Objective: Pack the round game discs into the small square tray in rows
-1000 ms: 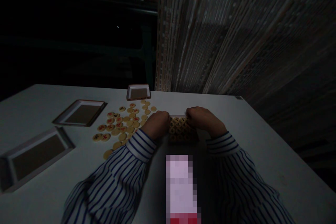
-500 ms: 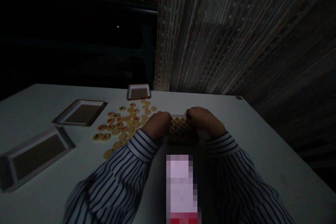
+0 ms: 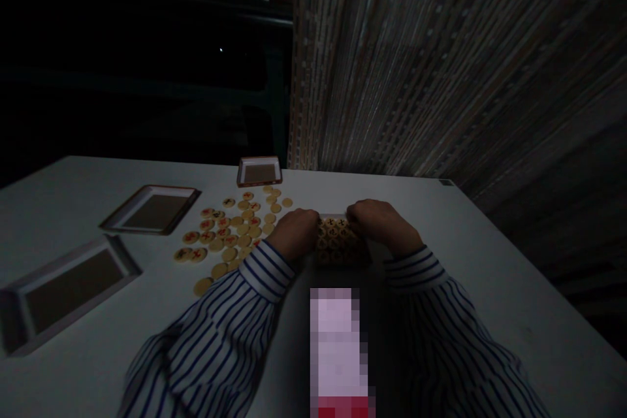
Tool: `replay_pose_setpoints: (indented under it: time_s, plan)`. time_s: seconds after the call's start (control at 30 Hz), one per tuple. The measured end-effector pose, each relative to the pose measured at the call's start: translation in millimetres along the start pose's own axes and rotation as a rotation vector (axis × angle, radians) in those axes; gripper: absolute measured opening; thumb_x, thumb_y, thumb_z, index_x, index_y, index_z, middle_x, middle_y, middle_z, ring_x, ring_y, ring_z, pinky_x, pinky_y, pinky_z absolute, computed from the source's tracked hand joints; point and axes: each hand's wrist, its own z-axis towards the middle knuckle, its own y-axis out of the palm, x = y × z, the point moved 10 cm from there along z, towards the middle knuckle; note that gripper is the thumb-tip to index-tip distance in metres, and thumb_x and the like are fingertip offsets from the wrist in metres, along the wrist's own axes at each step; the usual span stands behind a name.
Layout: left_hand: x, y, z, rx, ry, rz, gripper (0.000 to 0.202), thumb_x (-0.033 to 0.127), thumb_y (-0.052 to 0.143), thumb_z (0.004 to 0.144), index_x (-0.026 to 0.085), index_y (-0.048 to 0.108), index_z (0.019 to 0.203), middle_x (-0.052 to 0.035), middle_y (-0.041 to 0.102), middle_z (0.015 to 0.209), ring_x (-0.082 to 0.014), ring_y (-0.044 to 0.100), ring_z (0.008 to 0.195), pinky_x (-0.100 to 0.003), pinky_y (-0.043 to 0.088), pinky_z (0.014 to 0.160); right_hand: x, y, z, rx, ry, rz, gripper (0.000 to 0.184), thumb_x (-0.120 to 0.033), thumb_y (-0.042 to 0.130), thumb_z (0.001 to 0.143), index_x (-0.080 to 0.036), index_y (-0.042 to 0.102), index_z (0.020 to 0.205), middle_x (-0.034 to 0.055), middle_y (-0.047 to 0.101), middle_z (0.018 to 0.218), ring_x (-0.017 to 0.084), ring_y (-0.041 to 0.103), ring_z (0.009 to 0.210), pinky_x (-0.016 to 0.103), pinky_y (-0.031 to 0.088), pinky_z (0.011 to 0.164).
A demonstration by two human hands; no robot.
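A small box (image 3: 334,216) sits on the white table straight ahead of me, filled with rows of round Chinese chess pieces (image 3: 337,232). My left hand (image 3: 296,234) grips its far left corner with curled fingers, and my right hand (image 3: 379,223) does the same at the far right. Both sets of fingertips are mostly hidden behind the knuckles. Beside my left hand, many loose chess pieces (image 3: 243,230) are scattered, some face up with red or dark characters, others plain side up. My left forearm covers part of that spread.
An open, shallow box (image 3: 83,309) lies at the near left of the table (image 3: 470,261). Behind it is a second tray-like box part (image 3: 122,207), and a smaller one (image 3: 259,182) stands at the far edge. A string curtain (image 3: 382,78) hangs beyond the table. The light is dim.
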Motion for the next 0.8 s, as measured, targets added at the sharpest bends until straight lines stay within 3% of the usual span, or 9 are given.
replay_pose_setpoints:
  time_s: [0.5,0.8]
  plan:
    - [0.2,0.3,-1.4,0.002,0.000,-0.033,0.025,0.022,0.042,0.083,0.016,0.064,0.095,-0.0130,0.068,0.093,-0.0213,0.064,0.088,-0.028,0.047,0.073,2.0,-2.4,-0.7,0.037,-0.022,0.027,0.024,-0.023,0.043,0.086,-0.015,0.064,0.091,0.0120,0.067,0.093,0.022,0.062,0.085,0.029,0.042,0.066]
    - [2.3,-1.4,-2.2,-0.006,0.013,-0.028,0.025,0.021,0.043,0.083,0.015,0.064,0.095,-0.0136,0.067,0.094,-0.0220,0.064,0.090,-0.029,0.048,0.074,5.7,0.3,-1.3,-0.026,0.004,0.032,0.025,-0.023,0.044,0.085,-0.014,0.065,0.094,0.0140,0.066,0.097,0.022,0.061,0.088,0.029,0.042,0.068]
